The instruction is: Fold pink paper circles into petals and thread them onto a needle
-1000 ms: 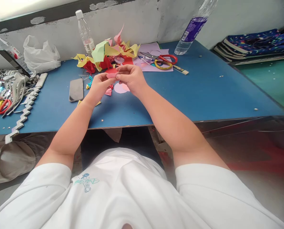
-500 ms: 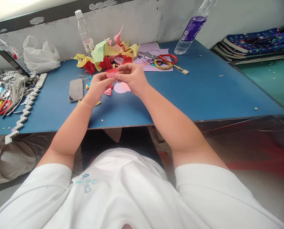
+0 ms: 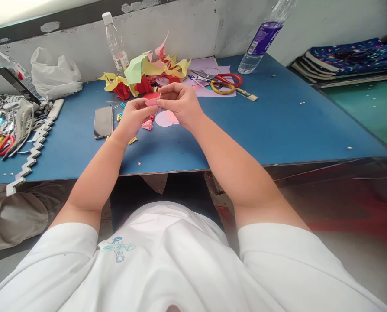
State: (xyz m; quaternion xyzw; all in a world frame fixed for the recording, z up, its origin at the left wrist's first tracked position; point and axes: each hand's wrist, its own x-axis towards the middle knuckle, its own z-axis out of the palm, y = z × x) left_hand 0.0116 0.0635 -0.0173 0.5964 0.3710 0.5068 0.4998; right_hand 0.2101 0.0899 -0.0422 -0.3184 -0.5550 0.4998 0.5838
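Over the blue table, my left hand (image 3: 135,114) is closed, pinching a small pink piece of paper (image 3: 151,102) by its left side. The fingertips of my right hand (image 3: 181,104) are pressed together at the paper's other edge. A thin, light strand rises by those fingertips, too fine to name. Just below lie a lilac paper circle (image 3: 164,119) and a pink paper circle (image 3: 172,117), partly covered by my right hand. Beside my left hand sits a small folded pink paper piece (image 3: 147,125). A red paper shape (image 3: 152,96) shows behind the fingers.
Crumpled coloured paper (image 3: 141,71) and a bottle (image 3: 115,43) stand at the back. Scissors (image 3: 224,83) and a box cutter (image 3: 246,94) lie on lilac sheets, near a purple-labelled bottle (image 3: 261,41). A phone (image 3: 103,122) rests left of my hands. A folded paper chain (image 3: 34,151) lies farther left.
Both hands stay in nearly the same place, still on the pink paper. My right fingers have shifted very slightly, and the thin strand beside them shows more clearly.
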